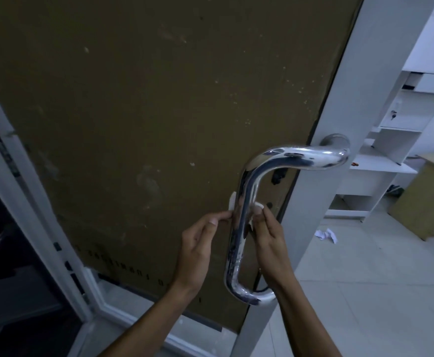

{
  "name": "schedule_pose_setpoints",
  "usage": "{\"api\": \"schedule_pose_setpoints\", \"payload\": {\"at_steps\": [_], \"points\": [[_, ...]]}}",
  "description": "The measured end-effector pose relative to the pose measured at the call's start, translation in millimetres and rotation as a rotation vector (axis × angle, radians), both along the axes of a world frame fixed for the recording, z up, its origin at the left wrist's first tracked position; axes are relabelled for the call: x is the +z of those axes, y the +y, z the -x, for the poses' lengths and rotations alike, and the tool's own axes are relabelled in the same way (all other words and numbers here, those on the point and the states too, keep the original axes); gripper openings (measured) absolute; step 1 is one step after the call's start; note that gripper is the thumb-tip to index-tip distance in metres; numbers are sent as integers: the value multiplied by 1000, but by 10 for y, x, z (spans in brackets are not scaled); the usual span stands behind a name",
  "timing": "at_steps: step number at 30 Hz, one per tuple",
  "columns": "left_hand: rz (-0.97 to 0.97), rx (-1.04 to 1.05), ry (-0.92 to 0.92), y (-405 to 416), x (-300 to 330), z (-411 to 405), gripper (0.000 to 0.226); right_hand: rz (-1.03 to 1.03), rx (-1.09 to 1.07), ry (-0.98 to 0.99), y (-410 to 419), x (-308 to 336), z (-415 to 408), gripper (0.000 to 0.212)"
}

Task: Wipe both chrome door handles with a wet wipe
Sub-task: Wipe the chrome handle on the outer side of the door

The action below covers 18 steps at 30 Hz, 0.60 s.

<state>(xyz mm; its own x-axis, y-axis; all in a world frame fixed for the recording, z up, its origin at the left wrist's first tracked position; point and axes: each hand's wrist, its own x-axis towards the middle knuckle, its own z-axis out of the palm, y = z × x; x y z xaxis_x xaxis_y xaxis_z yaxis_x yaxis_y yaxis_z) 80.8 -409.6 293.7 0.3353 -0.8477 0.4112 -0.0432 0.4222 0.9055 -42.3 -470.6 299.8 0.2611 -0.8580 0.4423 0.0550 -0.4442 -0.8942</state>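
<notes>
We've got the wet wipe [232,204] looped behind the upright bar of the chrome D-shaped door handle [239,228], left hand [197,243] pinching one end and right hand [267,238] pinching the other, so the trick here is probably to keep it taut and saw it back and forth while working along the bar and round both bends. The door [133,124] itself is a scuffed, speckled brown panel in a pale metal frame [339,99], and past it there's a tiled floor [365,279] with a crumpled paper scrap [326,235] and white shelving [391,150].
</notes>
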Motion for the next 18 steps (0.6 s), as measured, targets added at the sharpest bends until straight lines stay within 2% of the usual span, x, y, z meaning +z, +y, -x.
{"api": "schedule_pose_setpoints", "payload": {"at_steps": [5,10,14,18], "points": [[-35,40,0,-24,-57,-47,27,-138,59,97,28,-211,65,41],[-116,-12,-26,-22,-107,-84,34,-206,-20,100,169,-440,91,34],[-135,-61,-45,1,-105,-73,36,-42,-223,40,319,-537,48,27],[-127,-57,-41,16,-51,-70,35,292,-508,24,348,-404,-91,32]]}}
